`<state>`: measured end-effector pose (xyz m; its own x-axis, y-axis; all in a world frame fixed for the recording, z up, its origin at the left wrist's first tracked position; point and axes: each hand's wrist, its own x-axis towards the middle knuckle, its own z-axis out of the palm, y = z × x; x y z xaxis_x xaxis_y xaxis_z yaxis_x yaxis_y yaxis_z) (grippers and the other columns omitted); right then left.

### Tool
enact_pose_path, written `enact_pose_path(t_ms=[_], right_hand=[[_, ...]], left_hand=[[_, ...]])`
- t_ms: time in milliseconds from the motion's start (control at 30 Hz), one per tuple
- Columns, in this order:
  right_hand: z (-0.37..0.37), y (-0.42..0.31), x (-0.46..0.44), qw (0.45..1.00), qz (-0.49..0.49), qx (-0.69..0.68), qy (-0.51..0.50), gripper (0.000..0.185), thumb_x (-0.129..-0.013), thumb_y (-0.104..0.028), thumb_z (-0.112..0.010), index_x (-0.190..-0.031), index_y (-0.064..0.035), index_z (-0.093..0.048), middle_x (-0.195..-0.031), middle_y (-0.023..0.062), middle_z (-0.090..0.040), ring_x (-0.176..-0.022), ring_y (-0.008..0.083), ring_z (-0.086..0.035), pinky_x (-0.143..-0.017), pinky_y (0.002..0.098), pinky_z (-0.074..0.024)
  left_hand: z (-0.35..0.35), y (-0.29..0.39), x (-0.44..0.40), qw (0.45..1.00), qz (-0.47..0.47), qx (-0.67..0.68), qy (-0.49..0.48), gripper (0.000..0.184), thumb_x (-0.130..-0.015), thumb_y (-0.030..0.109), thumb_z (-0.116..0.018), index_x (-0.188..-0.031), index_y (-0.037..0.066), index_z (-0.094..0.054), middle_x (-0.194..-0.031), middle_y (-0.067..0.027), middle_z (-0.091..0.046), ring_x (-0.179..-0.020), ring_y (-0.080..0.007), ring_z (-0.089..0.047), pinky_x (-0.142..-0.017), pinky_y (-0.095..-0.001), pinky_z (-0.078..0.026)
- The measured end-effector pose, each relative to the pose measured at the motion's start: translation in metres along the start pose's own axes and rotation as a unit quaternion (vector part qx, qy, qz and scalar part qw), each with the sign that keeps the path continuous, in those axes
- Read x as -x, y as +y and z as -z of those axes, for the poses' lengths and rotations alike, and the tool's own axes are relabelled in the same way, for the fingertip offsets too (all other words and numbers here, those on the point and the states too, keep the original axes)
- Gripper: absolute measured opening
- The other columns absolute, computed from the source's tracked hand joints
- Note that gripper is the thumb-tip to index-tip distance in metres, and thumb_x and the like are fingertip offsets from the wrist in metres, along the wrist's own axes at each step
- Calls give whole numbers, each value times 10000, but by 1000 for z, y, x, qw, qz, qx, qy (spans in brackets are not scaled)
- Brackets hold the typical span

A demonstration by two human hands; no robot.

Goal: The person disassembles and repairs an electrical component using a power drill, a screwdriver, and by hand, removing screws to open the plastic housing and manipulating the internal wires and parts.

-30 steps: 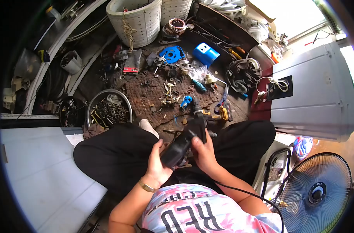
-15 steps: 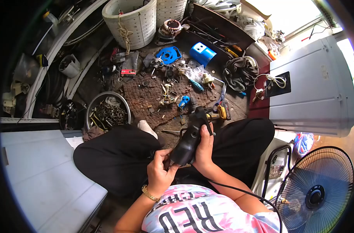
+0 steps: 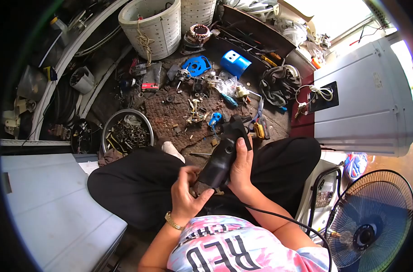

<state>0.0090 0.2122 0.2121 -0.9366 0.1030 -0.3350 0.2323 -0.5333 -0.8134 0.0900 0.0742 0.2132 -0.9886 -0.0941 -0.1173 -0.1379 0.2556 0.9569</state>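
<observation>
A black corded power tool (image 3: 219, 159) is tilted over my lap, its cable running down to the right across my arm. My right hand (image 3: 241, 167) is wrapped round the tool's right side. At the tool's lower left end is my left hand (image 3: 186, 194), its fingers bent and apart, the fingertips partly blurred; whether they touch the tool is unclear. Beyond the tool, small metal parts (image 3: 195, 109) and a blue part (image 3: 215, 119) lie on a brown mat (image 3: 163, 113).
A round metal basin (image 3: 150, 131) of small hardware stands left of the mat. Behind are a white perforated basket (image 3: 154, 36), a blue cylinder (image 3: 236, 64) and a blue plate (image 3: 197, 66). A fan (image 3: 364, 235) stands at the right, near a grey-white panel (image 3: 365, 102).
The tool has turned more upright, and my right hand has shifted along its right side. My left hand has moved from gripping its body to its lower end, its fingers now looser.
</observation>
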Motion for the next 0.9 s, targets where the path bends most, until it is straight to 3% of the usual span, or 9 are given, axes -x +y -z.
enact_pose_path(t_ms=[67,100,200,300,467,533,667,833,900], right_hand=[[0,1,7,1000,16,20,-8,425,-958,-324,-596,-1248,-56,-439,-1008,56,-584,-854,121,-575,-738,273,-498],[2,7,12,999,13,29,-20,426,-955,-290,-600,-1265,-53,-429,-1039,56,-575,-892,127,-565,-792,272,-482],[14,22,28,998,14,38,-53,527,-909,-307,-623,-1335,-72,-420,-1135,95,-581,-980,190,-592,-846,329,-500],[42,19,31,987,-14,-43,-153,662,-839,-299,-698,-1378,-101,-369,-1254,188,-552,-1122,284,-584,-946,409,-482],[68,4,32,979,30,19,-199,814,-747,-466,-779,-1358,-113,-374,-1266,168,-490,-1114,252,-541,-949,392,-454],[55,-19,28,976,26,9,-217,709,-712,-467,-813,-1173,-77,-442,-1198,133,-483,-1090,210,-500,-963,364,-410],[52,-32,14,967,89,50,-233,684,-727,-501,-790,-1129,-63,-451,-1127,135,-504,-953,188,-517,-841,314,-431],[45,-43,12,939,142,172,-261,476,-819,-370,-748,-1027,-26,-493,-940,109,-557,-869,172,-529,-791,294,-418],[39,-44,11,928,165,196,-270,315,-858,-260,-718,-902,-12,-530,-859,93,-565,-795,161,-523,-737,279,-413]], left_hand=[[-5,8,-11,987,-100,114,52,704,-728,484,-808,-1145,-22,-550,-1066,-132,-631,-965,-227,-638,-686,-297,-528],[2,10,-12,988,-65,140,-20,756,-727,383,-829,-1266,-11,-475,-1221,-160,-548,-1104,-259,-573,-807,-321,-524],[13,8,-14,988,-102,40,-107,786,-699,310,-857,-1294,-1,-449,-1181,-155,-572,-1106,-266,-585,-870,-353,-511],[8,12,-3,989,-133,51,-49,690,-671,197,-867,-1206,20,-468,-1164,-164,-604,-1065,-291,-618,-883,-362,-506],[18,23,5,970,-235,-58,-24,646,-640,171,-877,-1147,63,-492,-1139,-160,-639,-992,-314,-659,-827,-377,-541],[19,26,9,969,-240,-62,-17,595,-642,168,-868,-1133,80,-543,-1137,-135,-648,-957,-296,-666,-802,-374,-551],[24,31,11,960,-263,-88,-34,547,-637,166,-870,-1087,77,-572,-1099,-172,-649,-937,-325,-673,-790,-391,-555],[22,26,12,964,-250,-78,-32,494,-655,169,-848,-1058,62,-582,-1052,-170,-646,-901,-327,-672,-765,-384,-552],[20,28,17,975,-210,-54,-50,461,-675,168,-828,-1055,62,-590,-1055,-148,-640,-907,-320,-666,-757,-388,-554]])
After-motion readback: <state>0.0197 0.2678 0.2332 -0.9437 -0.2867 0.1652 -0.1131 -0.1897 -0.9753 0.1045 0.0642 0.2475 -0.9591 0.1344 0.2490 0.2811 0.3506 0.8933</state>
